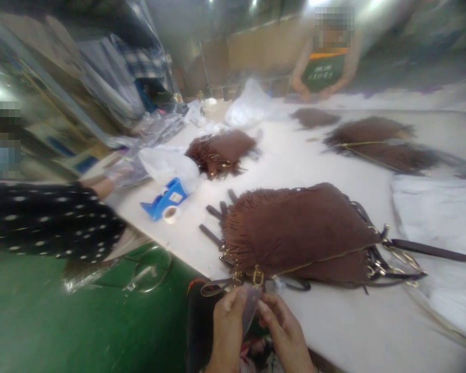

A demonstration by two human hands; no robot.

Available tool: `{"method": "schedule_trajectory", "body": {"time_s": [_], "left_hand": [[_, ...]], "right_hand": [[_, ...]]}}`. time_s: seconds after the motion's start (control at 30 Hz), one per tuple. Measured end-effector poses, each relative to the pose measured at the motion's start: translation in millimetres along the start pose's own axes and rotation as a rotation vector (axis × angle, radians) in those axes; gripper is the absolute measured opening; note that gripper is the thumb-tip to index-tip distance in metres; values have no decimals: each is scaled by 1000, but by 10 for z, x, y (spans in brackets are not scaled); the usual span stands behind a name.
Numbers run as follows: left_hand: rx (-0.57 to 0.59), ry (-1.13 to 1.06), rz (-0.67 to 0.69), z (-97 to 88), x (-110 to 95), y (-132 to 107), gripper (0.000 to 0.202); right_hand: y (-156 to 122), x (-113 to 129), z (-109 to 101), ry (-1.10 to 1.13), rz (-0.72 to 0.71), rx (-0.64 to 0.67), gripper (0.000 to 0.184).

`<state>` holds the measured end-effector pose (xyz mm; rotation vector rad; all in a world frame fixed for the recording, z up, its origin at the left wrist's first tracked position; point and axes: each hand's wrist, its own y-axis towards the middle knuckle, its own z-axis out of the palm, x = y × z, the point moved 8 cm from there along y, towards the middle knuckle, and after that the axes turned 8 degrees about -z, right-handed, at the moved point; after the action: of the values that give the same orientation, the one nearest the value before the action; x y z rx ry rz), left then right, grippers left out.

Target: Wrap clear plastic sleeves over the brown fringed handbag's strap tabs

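A brown fringed suede bag (299, 233) lies on the white table (334, 321) right in front of me, its gold hardware and dark straps spread to the right. At the table's near edge my left hand (227, 326) and my right hand (281, 324) are both closed in a pinch on a thin translucent strip (250, 305) that hangs from the bag's gold buckle (257, 276). The fingertips of the two hands almost meet around the strip.
Three more brown fringed bags lie farther back (221, 151) (376, 142) (314, 118). A blue tape dispenser (163, 199), a tape roll (171, 214) and plastic bags (171, 163) sit left. A person in a dotted sleeve (50, 220) is at left, another person (326, 62) at the far end.
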<state>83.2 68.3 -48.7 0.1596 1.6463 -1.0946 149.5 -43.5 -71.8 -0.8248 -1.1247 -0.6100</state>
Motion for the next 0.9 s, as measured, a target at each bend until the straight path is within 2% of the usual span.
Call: {"method": "schedule_trajectory", "body": {"time_s": [0.2, 0.37, 0.57, 0.77, 0.9], "left_hand": [[-63, 26, -24, 16, 37, 20, 45], [-111, 82, 65, 44, -76, 20, 37], [-106, 68, 77, 105, -154, -12, 40], [-73, 202, 127, 172, -232, -44, 37], [-59, 253, 153, 153, -260, -54, 32]], "right_hand": [[42, -3, -45, -49, 1, -59, 34], [77, 96, -55, -143, -65, -46, 31], [37, 236, -34, -335, -149, -25, 30], [-16, 446, -15, -513, -253, -7, 26], [-42, 403, 24, -535, -283, -7, 30]]}}
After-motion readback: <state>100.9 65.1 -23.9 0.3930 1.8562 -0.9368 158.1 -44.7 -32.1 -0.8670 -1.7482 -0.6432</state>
